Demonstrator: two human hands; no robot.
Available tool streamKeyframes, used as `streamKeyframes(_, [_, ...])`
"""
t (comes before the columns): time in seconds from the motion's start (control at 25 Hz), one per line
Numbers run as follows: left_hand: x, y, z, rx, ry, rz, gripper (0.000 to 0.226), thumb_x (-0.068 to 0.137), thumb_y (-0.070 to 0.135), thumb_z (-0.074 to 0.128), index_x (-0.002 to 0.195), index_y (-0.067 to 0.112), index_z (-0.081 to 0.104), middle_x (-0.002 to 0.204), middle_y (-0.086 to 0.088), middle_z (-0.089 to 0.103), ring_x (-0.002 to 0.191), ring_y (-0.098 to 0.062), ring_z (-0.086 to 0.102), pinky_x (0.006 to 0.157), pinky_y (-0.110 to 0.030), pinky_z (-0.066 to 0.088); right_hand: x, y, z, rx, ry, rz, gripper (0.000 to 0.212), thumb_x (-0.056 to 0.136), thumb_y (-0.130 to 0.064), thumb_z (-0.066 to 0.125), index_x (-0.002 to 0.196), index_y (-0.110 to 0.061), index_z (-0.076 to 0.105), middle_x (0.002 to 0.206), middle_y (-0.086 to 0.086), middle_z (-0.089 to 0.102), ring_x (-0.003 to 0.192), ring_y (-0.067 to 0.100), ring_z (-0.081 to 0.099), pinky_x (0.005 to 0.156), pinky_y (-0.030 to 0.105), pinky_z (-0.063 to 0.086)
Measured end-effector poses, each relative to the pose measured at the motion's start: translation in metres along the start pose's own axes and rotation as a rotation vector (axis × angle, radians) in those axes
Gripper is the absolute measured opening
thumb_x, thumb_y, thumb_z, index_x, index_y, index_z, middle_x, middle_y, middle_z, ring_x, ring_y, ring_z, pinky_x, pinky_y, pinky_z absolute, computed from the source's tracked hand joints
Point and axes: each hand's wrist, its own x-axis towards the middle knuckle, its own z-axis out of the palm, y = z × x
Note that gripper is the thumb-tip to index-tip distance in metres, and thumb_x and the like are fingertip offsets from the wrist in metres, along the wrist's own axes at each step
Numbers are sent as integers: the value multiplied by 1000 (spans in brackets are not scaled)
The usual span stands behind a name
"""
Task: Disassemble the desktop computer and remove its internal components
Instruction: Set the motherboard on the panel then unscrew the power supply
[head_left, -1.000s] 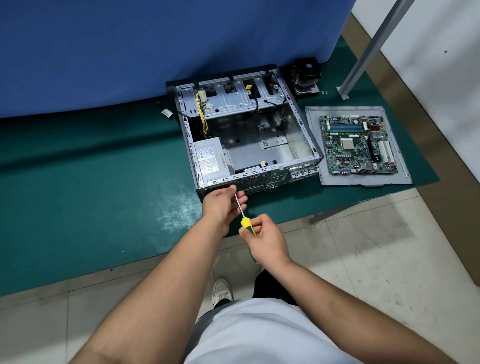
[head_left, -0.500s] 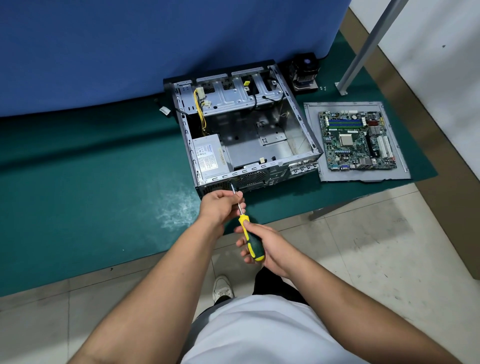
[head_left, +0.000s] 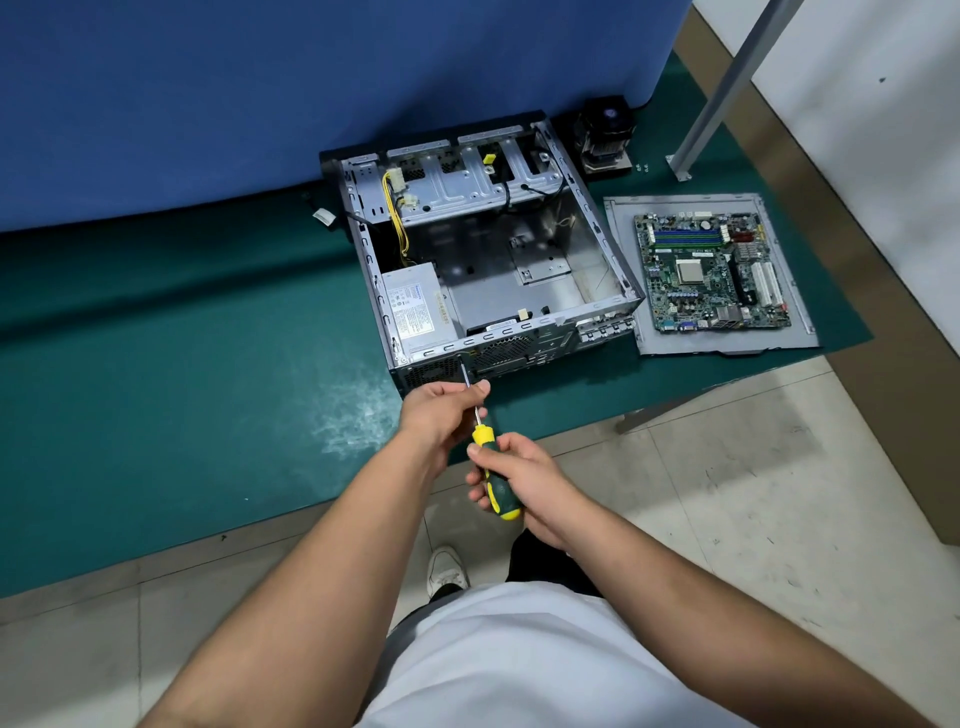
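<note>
Dark green matting (head_left: 156, 364) covered the low work surface, backed by a blue fabric partition (head_left: 260, 93) and bordered at the near edge by pale floor tiles (head_left: 753, 493). On the mat lay the open grey steel desktop computer case (head_left: 597, 218), its side panel off and its interior floor largely bare. A silver boxed power supply unit (head_left: 415, 312) sat in the near-left corner of the case, with yellow and black wires (head_left: 392, 218) running from it toward the drive bays at the far end. Just to the right of the case, a green motherboard (head_left: 711, 270) rested on a flat grey metal panel (head_left: 789, 332). A black heatsink fan (head_left: 608, 135) stood beyond the far-right corner of the case, near the foot of a slanted grey metal post (head_left: 727, 83). The right hand (head_left: 524, 483) gripped the yellow and green handle of a screwdriver (head_left: 493, 483), fingers curled round it. The left hand (head_left: 441, 415) pinched the slim metal shaft between thumb and fingers. The tip met the rear face of the case beside the power supply; the screw itself could not be made out. A white shoe (head_left: 447, 569) showed on the tiles below.
</note>
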Motion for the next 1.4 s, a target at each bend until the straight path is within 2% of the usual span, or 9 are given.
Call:
streamKeyframes(0.12, [-2,5,-6,-64,-128,-48,4,98,4,64,98,1,67,84,-13,77,74,-19,76,62,-26,61,-4,1,-12,116,-120,176,39,100,-46,57,109,-10,67,76,9,66,56,16,58,47,24,47])
streamKeyframes(0.24, [0,5,-9,-108,-209,-72,21,105,1,47,114,-2,65,102,-19,77,91,-27,77,70,-31,63,-3,2,-16,87,-84,188,43,101,-47,54,106,-9,72,73,6,64,53,13,52,45,22,40])
streamKeyframes(0.44, [1,3,-4,1,-68,-29,22,85,17,83,93,9,63,79,-7,70,68,-18,67,59,-27,57,1,4,-6,-12,57,11,23,95,-26,72,96,-15,52,71,5,68,53,13,58,45,22,45])
streamKeyframes(0.56, [5,3,-5,15,-72,12,12,89,7,76,88,5,64,73,-11,69,59,-16,68,57,-25,59,-2,1,-9,95,5,70,26,97,-38,66,98,-14,57,73,8,67,55,15,58,46,22,46])
streamKeyframes(0.68, [3,3,-10,-30,-142,-11,10,99,-2,58,103,-2,68,90,-17,77,76,-22,77,66,-28,63,-7,3,-19,129,-64,191,49,102,-52,49,111,-9,71,75,7,65,55,14,55,44,20,44])
streamKeyframes(0.88, [7,10,-1,-285,-83,-32,16,102,8,58,115,0,63,104,-18,76,90,-27,77,71,-35,63,-4,6,-10,66,48,55,21,98,-32,67,94,-12,59,72,6,67,55,14,58,46,22,46])
streamKeyframes(1.16, [16,14,12,-345,100,-38,11,99,5,63,106,-1,68,87,-12,78,80,-21,78,63,-27,61,-6,4,-5,107,8,74,33,106,-28,46,104,0,64,83,15,71,65,17,64,56,23,52])
streamKeyframes(1.28, [16,15,11,-340,98,-32,8,99,4,62,103,0,67,87,-12,77,78,-21,77,64,-28,62,-7,6,-7,54,68,9,17,102,-20,61,105,-6,53,90,18,72,72,23,69,60,31,58])
streamKeyframes(1.4, [15,15,14,-330,106,-21,7,96,6,67,99,0,69,89,-13,77,79,-21,77,68,-29,63,-5,3,-8,-26,106,-13,22,98,-21,67,107,-10,50,86,16,73,59,18,61,49,25,47])
